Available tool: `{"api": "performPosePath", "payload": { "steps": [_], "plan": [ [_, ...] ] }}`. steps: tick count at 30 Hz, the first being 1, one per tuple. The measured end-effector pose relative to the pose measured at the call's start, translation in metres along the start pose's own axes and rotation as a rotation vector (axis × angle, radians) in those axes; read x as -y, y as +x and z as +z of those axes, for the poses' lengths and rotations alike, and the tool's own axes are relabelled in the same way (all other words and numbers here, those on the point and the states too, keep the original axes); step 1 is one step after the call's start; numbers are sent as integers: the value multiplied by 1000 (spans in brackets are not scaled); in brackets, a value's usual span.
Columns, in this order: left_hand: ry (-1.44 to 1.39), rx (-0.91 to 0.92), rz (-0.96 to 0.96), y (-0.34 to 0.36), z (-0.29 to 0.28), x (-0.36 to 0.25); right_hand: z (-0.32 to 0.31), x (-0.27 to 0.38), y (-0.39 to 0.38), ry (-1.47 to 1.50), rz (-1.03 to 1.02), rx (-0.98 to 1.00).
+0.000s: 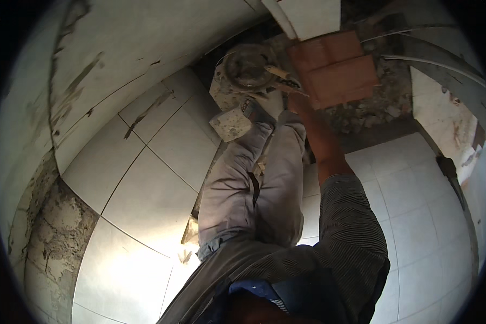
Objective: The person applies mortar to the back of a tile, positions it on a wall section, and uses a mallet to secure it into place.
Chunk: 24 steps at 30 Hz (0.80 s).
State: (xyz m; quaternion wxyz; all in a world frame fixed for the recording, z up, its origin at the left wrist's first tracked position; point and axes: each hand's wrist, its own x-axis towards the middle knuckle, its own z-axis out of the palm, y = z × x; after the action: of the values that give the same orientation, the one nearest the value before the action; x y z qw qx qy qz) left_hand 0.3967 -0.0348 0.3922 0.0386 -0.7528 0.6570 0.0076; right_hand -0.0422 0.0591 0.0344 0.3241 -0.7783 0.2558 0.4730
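Observation:
My right arm reaches forward, and my right hand [298, 102] is low beside the near left corner of two reddish-brown rectangular blocks [340, 81] lying edge to edge. Its fingers are blurred and partly hidden, so their grip is unclear. Just left of it stands a round, mortar-crusted bucket [227, 75]. A tool with a pale wooden handle [277, 71] leans over the bucket's right side, close to my hand. My left hand is out of view.
My legs stretch forward between pale floor tiles [146, 178]. A mortar-spattered chunk [232, 125] sits by my left foot. Rubble [362, 116] fills the ground near the blocks. Pale cables [437, 60] curve at the upper right. A tiled wall rises on the left.

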Motion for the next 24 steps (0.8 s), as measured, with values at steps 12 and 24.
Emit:
{"api": "performPosePath", "payload": {
  "steps": [12,24],
  "plan": [
    [32,386,-159,-17,243,10,159,92,191,297,36,-61],
    [50,299,-152,-9,221,37,146,156,198,218,-311,177]
  ]
}}
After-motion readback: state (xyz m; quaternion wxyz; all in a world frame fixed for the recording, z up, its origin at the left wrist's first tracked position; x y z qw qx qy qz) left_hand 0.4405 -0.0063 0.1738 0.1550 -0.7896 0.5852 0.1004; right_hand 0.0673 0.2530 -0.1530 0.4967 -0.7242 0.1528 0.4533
